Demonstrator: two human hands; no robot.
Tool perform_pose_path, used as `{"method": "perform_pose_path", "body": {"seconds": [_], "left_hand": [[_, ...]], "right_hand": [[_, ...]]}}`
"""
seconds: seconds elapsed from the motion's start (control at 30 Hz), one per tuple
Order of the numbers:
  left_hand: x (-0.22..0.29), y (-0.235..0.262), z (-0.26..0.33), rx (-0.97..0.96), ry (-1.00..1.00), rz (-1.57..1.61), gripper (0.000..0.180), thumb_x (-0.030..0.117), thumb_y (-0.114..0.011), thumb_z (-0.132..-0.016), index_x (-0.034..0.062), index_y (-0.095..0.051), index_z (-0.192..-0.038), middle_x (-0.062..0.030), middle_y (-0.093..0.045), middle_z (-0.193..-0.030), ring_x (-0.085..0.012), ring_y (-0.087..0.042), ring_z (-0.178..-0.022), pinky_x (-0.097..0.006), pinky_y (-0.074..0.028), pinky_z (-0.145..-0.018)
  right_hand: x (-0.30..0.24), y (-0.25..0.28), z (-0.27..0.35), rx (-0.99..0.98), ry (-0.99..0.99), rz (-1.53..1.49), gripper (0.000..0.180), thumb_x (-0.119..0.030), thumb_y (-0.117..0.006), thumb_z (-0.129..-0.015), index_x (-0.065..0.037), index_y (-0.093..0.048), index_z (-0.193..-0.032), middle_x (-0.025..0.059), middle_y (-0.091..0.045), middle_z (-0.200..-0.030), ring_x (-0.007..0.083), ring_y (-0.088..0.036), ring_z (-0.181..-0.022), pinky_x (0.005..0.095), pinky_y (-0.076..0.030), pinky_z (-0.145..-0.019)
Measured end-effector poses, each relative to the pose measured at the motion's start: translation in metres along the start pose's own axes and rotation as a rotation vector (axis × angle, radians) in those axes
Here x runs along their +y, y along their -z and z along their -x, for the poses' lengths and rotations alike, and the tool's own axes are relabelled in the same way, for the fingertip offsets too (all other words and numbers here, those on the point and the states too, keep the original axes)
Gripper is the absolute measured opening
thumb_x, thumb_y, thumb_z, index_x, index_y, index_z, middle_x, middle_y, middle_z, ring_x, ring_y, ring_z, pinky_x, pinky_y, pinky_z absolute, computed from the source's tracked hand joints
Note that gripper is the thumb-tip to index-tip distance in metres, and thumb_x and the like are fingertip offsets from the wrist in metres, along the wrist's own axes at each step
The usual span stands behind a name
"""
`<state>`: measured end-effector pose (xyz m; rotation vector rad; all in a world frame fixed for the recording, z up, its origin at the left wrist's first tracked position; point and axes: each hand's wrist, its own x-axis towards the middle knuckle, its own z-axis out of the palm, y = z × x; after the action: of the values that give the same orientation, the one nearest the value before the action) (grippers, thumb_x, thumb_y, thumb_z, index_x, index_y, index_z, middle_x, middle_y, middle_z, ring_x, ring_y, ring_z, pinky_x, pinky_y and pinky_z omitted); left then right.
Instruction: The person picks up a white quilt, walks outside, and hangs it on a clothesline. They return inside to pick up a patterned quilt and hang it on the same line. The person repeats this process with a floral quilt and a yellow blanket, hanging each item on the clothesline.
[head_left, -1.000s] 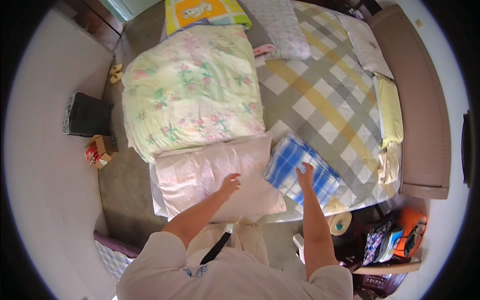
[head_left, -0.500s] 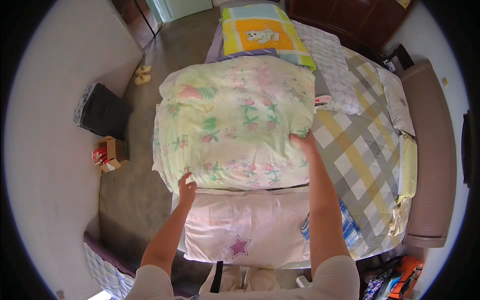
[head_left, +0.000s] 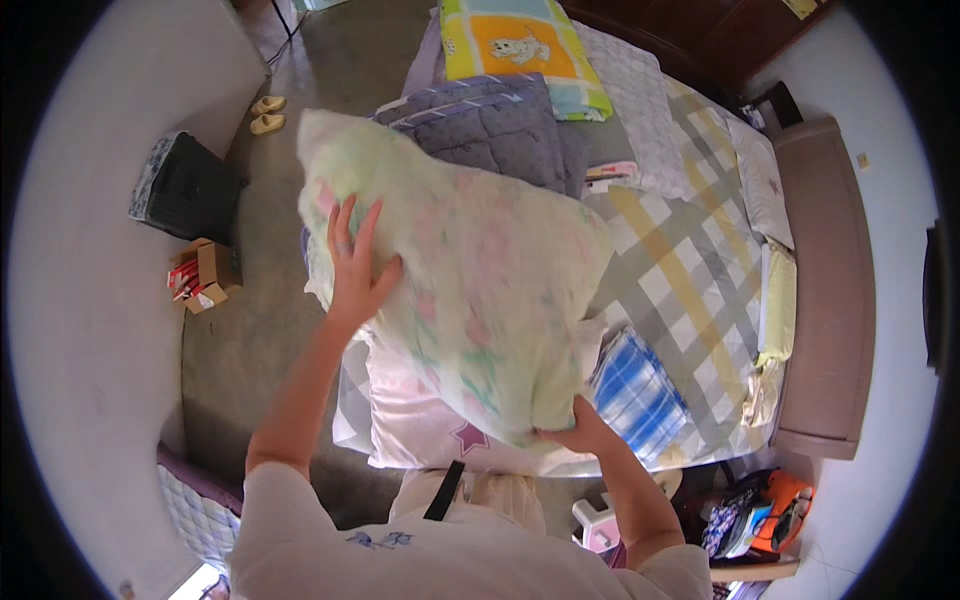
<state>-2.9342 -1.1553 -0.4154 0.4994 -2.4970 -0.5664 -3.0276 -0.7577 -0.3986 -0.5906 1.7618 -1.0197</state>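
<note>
Head view, sweeping from the left: a black case [head_left: 180, 188] sits on the bare floor by the wall, small cardboard boxes [head_left: 203, 277] just beside it, a pair of pale slippers [head_left: 266, 112] further up. Now the left hand [head_left: 352, 268], fingers spread flat and pressed against the upper left face of the big floral pillow [head_left: 460, 290]. That pillow is up in the air, clear of the bed [head_left: 690, 270], blurred, its long axis running from upper left down to lower right. At the low end comes the right hand [head_left: 572, 432], curled under the bottom corner and gripping it from below. So the pillow lies between the two hands, left hand high, right hand low and closer to the body. Beneath it a white pillow with a purple star [head_left: 430, 435]; right of that a blue checked cloth [head_left: 635, 390] on the plaid bedcover.
</note>
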Motion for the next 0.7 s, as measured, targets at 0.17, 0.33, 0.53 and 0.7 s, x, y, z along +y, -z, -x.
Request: {"method": "perform_pose_path", "body": {"seconds": [0.17,0.33,0.53,0.7], "left_hand": [[0.017,-0.03,-0.072,-0.74,-0.145,-0.298,0.128,0.044,-0.088,-0.054,0.0199,-0.018,-0.157,-0.0185,-0.009,-0.163,-0.0439,-0.003,-0.149,-0.066,-0.01,-0.115],[-0.028,-0.178,-0.019,-1.154,-0.037,-0.493,0.157,0.061,-0.091,-0.038,0.0236,0.002,-0.159,-0.0174,-0.002,-0.164,-0.0413,0.0,-0.15,-0.072,-0.011,-0.112],[-0.04,-0.231,-0.044,-0.674,-0.168,-0.64,0.147,0.049,-0.092,-0.046,0.0247,-0.001,-0.159,-0.0151,-0.035,-0.156,-0.0366,-0.028,-0.145,-0.064,-0.029,-0.11],[-0.03,-0.266,-0.008,-0.918,-0.198,-0.304,0.067,0.027,-0.076,-0.067,0.0198,-0.058,-0.132,-0.0158,-0.071,-0.105,-0.0359,-0.068,-0.095,-0.045,-0.053,-0.082]], "right_hand": [[0.096,-0.016,0.093,0.137,-0.164,0.109,0.043,-0.01,-0.08,-0.074,0.001,-0.065,-0.113,0.0107,-0.072,-0.103,0.0204,-0.069,-0.095,0.0349,-0.054,-0.084],[0.159,-0.068,0.131,0.355,-0.356,-0.014,0.048,-0.02,-0.079,-0.074,-0.003,-0.066,-0.117,0.0143,-0.072,-0.105,0.0281,-0.069,-0.098,0.0393,-0.053,-0.084],[0.18,-0.119,0.129,0.371,-0.402,0.014,0.056,-0.023,-0.082,-0.071,-0.005,-0.063,-0.12,0.016,-0.071,-0.108,0.0329,-0.067,-0.105,0.0402,-0.051,-0.09],[0.168,-0.122,0.136,0.52,-0.43,-0.033,0.059,-0.018,-0.081,-0.071,-0.004,-0.06,-0.124,0.0164,-0.071,-0.108,0.0301,-0.068,-0.103,0.0384,-0.052,-0.088]]}}
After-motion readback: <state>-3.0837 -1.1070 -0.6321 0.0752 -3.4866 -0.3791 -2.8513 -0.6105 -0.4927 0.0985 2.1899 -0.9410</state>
